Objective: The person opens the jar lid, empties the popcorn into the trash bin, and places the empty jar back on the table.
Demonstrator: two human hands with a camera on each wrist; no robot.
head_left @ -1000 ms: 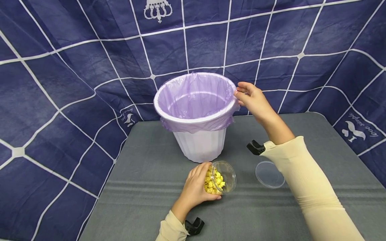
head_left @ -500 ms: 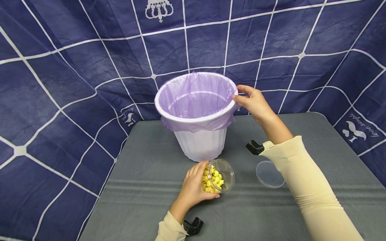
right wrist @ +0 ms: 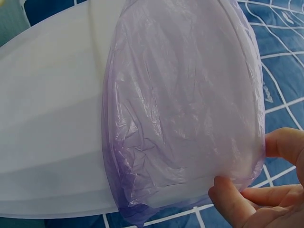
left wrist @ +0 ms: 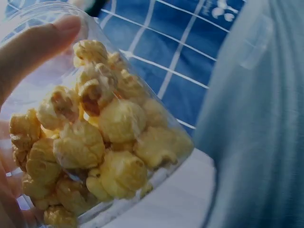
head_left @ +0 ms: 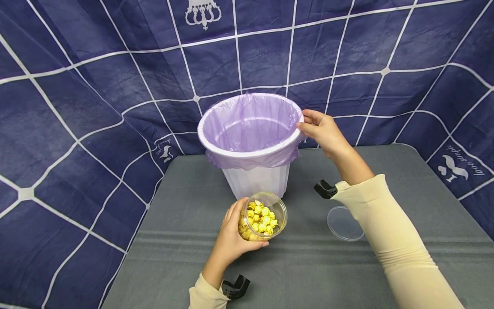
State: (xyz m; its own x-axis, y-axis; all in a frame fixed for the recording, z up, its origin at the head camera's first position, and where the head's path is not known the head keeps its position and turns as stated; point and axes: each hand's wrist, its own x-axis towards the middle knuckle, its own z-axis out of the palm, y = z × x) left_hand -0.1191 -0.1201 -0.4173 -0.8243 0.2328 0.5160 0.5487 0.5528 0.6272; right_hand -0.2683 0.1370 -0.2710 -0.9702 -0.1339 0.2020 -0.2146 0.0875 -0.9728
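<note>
My left hand point(head_left: 228, 240) grips a clear plastic tub point(head_left: 283, 216) holding yellow popcorn point(head_left: 261, 219), close in front of the bin. The tub leans with its open mouth up and toward the right; in the left wrist view the popcorn point(left wrist: 118, 123) shows through its side wall. Behind it stands a white trash bin point(head_left: 257, 182), lined with a thin purple bag point(head_left: 247, 133) folded over the rim. My right hand point(head_left: 326, 135) pinches the bin's rim at the right, thumb and fingers point(right wrist: 232, 202) on either side of it over the bag point(right wrist: 175, 109).
A round clear lid point(head_left: 344, 224) lies flat on the grey cloth-covered table point(head_left: 185, 240), just left of the right sleeve point(head_left: 390, 240). Blue curtain point(head_left: 262, 56) with white lines hangs behind and at both sides, close behind the bin.
My left hand has shifted left and slightly up with the tub, whose mouth has turned more upward. My right hand has closed from beside the bin's rim onto it.
</note>
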